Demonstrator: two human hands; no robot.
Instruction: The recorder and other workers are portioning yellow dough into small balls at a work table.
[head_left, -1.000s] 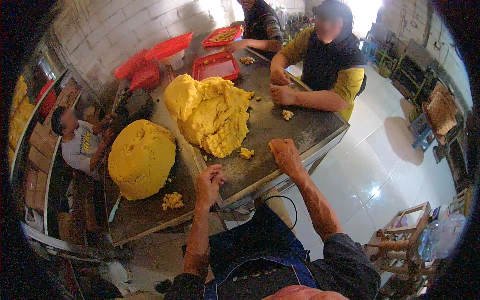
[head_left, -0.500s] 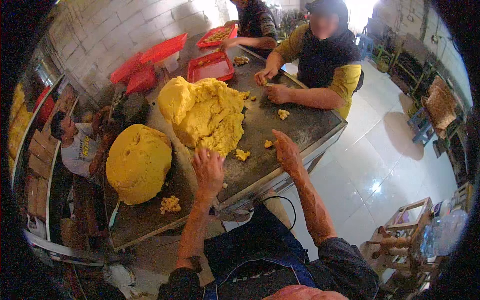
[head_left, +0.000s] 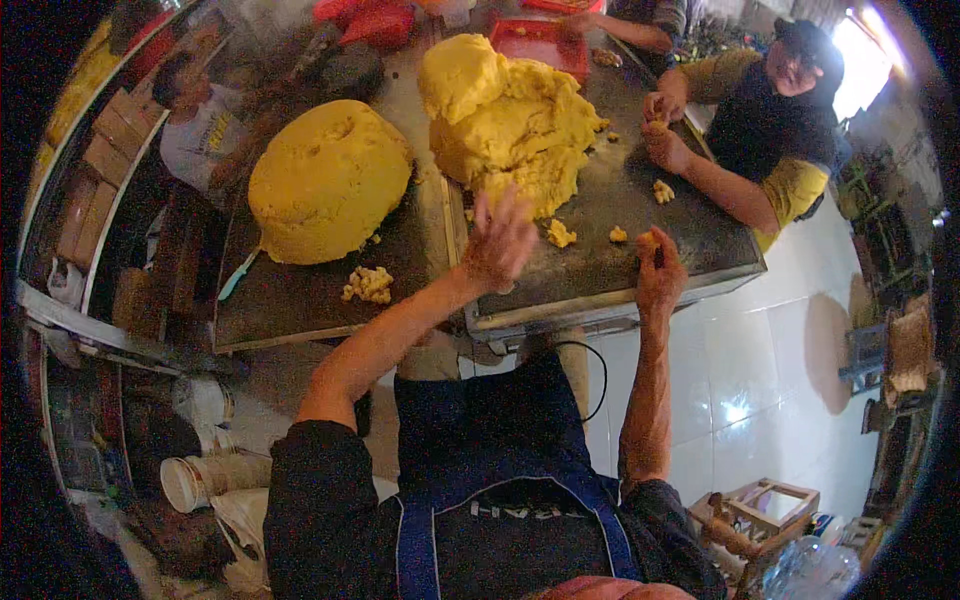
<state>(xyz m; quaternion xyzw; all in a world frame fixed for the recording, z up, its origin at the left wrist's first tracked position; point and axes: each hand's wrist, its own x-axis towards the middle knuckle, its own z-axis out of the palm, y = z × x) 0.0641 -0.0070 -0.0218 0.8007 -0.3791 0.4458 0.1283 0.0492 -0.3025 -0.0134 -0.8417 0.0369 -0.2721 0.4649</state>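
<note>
A big torn mound of yellow dough (head_left: 520, 130) sits on the dark metal-edged table (head_left: 570, 290). My left hand (head_left: 500, 245) is at its near edge, blurred, with the fingers apart and nothing visible in them; contact with the dough cannot be told. My right hand (head_left: 662, 278) is over the table's near right edge, fingers curled and tips together; whatever they pinch is too small to make out. Between my hands lie a loose yellow dough scrap (head_left: 561, 234) and a smaller dough bit (head_left: 618, 234).
Left stands a smooth rounded dough mound (head_left: 330, 185), with a pale-handled tool (head_left: 238, 277) and a crumbly cluster (head_left: 368, 285) nearby. Across the table a person (head_left: 775, 120) handles small dough pieces; another reaches by a red tray (head_left: 540, 48). Someone is at far left (head_left: 205, 130).
The view has shifted, so the table sits higher and farther right. My right hand has gone from outstretched fingers to curled ones. My left hand has turned and blurs at the dough's edge.
</note>
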